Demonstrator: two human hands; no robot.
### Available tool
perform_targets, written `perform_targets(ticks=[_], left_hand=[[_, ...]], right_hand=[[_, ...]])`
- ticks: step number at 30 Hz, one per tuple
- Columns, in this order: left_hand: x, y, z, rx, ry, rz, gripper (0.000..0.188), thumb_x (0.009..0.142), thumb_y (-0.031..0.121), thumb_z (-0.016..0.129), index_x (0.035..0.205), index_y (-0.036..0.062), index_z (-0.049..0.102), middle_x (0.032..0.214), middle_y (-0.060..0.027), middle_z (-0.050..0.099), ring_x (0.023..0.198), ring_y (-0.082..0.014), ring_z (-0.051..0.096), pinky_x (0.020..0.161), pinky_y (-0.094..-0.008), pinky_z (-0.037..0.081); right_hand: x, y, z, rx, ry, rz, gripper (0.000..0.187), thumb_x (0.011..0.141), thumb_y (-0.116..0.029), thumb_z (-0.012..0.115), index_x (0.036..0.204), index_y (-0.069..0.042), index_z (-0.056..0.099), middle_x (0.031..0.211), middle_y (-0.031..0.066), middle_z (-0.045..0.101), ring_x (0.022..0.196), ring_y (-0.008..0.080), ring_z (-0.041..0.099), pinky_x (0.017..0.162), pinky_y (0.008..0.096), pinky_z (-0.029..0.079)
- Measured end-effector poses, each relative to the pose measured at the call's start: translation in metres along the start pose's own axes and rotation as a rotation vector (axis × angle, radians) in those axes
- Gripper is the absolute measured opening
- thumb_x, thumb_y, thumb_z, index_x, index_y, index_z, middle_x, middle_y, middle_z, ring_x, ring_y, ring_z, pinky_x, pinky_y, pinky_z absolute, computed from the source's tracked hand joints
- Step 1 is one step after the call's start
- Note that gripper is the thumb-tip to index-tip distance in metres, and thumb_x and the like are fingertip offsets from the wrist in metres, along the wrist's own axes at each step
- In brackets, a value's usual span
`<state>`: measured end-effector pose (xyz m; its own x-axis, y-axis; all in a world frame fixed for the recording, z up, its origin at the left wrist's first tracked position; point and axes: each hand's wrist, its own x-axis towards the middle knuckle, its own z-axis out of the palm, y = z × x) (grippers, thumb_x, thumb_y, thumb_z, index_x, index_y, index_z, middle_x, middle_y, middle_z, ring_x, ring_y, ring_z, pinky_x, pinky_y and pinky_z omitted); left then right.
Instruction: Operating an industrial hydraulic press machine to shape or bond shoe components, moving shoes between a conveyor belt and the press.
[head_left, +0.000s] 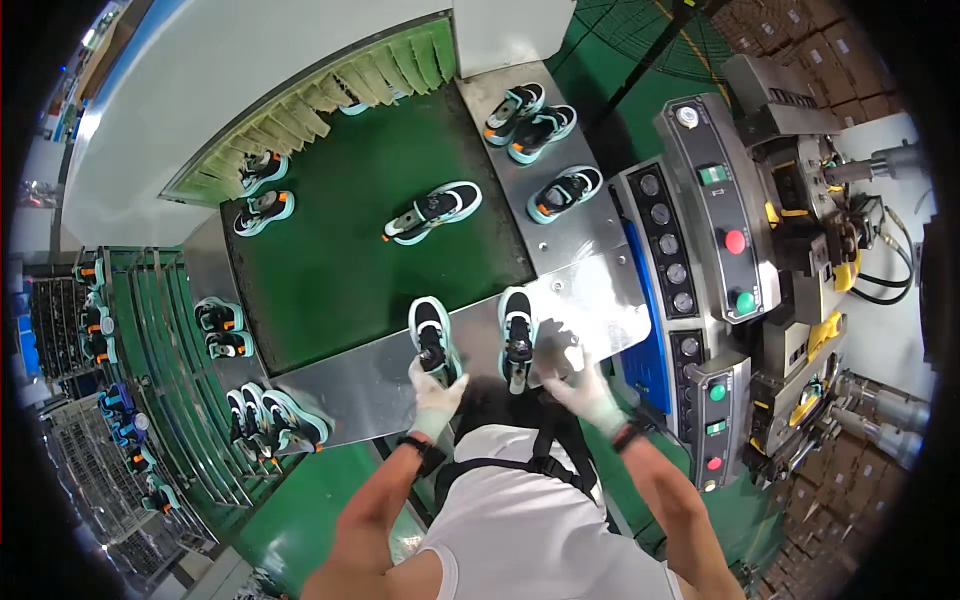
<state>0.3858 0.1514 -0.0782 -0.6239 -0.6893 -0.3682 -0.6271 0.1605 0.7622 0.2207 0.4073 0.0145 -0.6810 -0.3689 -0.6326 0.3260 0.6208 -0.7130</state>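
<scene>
Grips heel end of black-and-teal sneaker in left hand; holds right hand spread wide, just beside second sneaker on metal ledge.

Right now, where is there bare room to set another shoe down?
Green belt: between the middle shoe and the front metal ledge. Beyond the right hand, the ledge looks bare between the right front shoe and the blue panel. Crowded: the ledge's left corner, with shoes side by side.

Black, white and mint shoes at eight and four o'clock; green belt at eleven; red button at three
</scene>
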Motion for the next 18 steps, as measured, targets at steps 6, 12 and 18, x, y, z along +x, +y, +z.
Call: perform_targets(ticks=[6, 12, 18], left_hand=[[0.045, 0.023, 0.018, -0.024, -0.087, 0.017, 0.077, 0.075, 0.017, 0.077, 0.136, -0.0041, 0.037, 0.128, -0.022, 0.048, 0.118, -0.0356, 0.055, 0.103, -0.0405, 0.044], [0.068, 0.113, 0.067, 0.069, -0.584, 0.194, 0.072, 0.077, 0.021, 0.077, 0.13, -0.0109, 0.041, 0.125, -0.0269, 0.057, 0.117, -0.0351, 0.057, 0.104, -0.039, 0.043], [-0.035, 0.192, 0.171, 0.218, -1.199, 0.625, 0.065, 0.079, 0.015, 0.077, 0.132, -0.0061, 0.045, 0.124, -0.0214, 0.056, 0.114, -0.0329, 0.056, 0.103, -0.0403, 0.043]], right_hand=[[0.1, 0.016, 0.114, -0.248, 0.436, -0.234, 0.089, 0.077, -0.023, 0.078, 0.145, 0.007, 0.029, 0.141, 0.0317, 0.042, 0.13, 0.0454, 0.045, 0.109, 0.0455, 0.038], [0.072, 0.007, 0.044, 0.295, 0.569, 0.031, 0.075, 0.079, -0.024, 0.081, 0.14, 0.002, 0.045, 0.119, 0.0178, 0.066, 0.109, 0.0247, 0.064, 0.097, 0.0347, 0.05], [-0.102, 0.085, -0.025, 1.059, 0.985, 0.111, 0.067, 0.082, -0.018, 0.082, 0.136, 0.001, 0.05, 0.114, 0.0088, 0.067, 0.102, 0.0149, 0.063, 0.093, 0.0311, 0.051]])
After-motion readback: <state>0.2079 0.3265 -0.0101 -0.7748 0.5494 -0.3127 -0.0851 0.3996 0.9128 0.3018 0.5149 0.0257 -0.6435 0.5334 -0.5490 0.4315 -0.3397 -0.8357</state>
